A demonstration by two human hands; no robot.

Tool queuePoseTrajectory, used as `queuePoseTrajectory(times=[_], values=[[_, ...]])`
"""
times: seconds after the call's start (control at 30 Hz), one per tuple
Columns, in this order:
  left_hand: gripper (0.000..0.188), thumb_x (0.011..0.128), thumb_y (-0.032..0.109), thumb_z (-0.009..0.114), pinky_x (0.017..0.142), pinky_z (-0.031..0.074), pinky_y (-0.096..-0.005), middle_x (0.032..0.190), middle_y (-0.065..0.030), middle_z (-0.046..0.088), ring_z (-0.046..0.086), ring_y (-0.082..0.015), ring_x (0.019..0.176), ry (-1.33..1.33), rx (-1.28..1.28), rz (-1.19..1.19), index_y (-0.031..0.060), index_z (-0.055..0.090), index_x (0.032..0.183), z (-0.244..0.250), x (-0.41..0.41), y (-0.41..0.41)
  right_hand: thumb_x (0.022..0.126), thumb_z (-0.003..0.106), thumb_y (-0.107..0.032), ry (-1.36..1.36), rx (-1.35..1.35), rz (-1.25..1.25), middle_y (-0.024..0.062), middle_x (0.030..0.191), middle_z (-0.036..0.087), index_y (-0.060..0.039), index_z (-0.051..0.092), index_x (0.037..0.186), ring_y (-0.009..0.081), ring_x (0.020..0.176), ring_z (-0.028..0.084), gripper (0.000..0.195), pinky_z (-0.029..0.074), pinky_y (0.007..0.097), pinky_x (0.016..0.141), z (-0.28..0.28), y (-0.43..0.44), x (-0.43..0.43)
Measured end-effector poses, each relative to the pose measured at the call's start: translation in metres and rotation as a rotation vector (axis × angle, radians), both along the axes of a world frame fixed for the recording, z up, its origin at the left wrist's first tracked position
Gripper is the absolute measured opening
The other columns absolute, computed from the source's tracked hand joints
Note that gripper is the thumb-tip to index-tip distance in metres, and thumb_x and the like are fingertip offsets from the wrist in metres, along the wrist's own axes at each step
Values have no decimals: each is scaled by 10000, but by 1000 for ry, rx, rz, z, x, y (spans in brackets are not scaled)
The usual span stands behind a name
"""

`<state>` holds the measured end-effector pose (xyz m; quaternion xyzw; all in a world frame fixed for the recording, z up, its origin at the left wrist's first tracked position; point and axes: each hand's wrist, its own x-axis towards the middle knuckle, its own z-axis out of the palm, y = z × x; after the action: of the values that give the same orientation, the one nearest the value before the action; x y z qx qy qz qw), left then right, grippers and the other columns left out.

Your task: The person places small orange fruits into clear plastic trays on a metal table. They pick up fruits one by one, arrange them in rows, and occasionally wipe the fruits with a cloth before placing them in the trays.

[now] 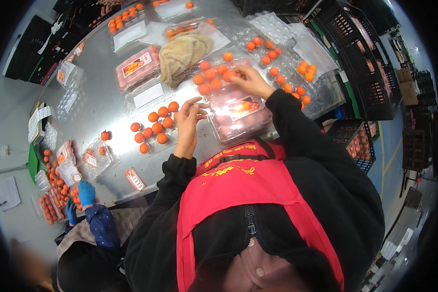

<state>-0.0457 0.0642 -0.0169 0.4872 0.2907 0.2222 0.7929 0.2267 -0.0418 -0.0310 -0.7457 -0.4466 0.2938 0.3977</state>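
My right hand (250, 81) has its fingertips on an orange-red round fruit (229, 76) at the right edge of a group in a clear plastic tray. Below that tray, nearest my body, lies a filled clear clamshell pack (239, 115) with a picture label. My left hand (192, 113) is raised just left of this pack, fingers apart and holding nothing. Left of it, several more round fruits (157, 127) sit in another clear tray. A crumpled tan cloth (184, 54) rests behind, beside a labelled filled pack (137, 68).
The metal table (106, 91) also bears loose fruits, empty plastic trays (272, 27) and a label strip (135, 179). Black crates (350, 62) stand at the right. At the lower left, a co-worker's blue-gloved hands (86, 193) are among fruits.
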Motion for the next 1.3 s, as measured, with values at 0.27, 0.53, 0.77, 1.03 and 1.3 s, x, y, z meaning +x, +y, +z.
queuePoseTrajectory(times=[0.27,0.53,0.77,1.03,1.3], values=[[541,1087,425,558,654,502,-262,932,-26,603,583,-76,782,-109,-147,-208,-19,550,1396,27,19,-15,1005,696,-206,208,294,20,57,1115,669,-8,595,1304,129,928,623,373,508,305,832,43,-33,-75],[342,1071,263,604,688,528,-333,987,-118,728,668,-182,802,120,487,-118,-9,624,1277,22,24,-31,1002,695,-192,153,352,29,46,1078,659,-20,600,1291,118,887,623,350,506,271,788,54,-43,-115],[269,1088,168,499,730,532,-406,970,-212,701,679,-362,844,117,888,2,-14,640,1227,22,22,-39,1063,638,-305,711,254,-134,0,947,645,-38,605,1225,58,776,587,314,463,224,677,46,-43,-127],[311,1087,169,497,720,542,-414,1003,-209,711,698,-344,832,47,955,28,-31,615,1295,9,19,-33,1071,620,-285,822,239,-123,-5,933,642,-51,607,1222,51,750,589,279,445,216,640,48,-42,-128],[377,1091,278,572,659,479,-225,1014,-47,733,613,-74,793,81,360,-108,-18,671,1303,14,18,-31,1014,664,-106,433,345,-74,36,1089,663,-33,577,1265,71,910,643,276,536,259,804,46,-40,-128]])
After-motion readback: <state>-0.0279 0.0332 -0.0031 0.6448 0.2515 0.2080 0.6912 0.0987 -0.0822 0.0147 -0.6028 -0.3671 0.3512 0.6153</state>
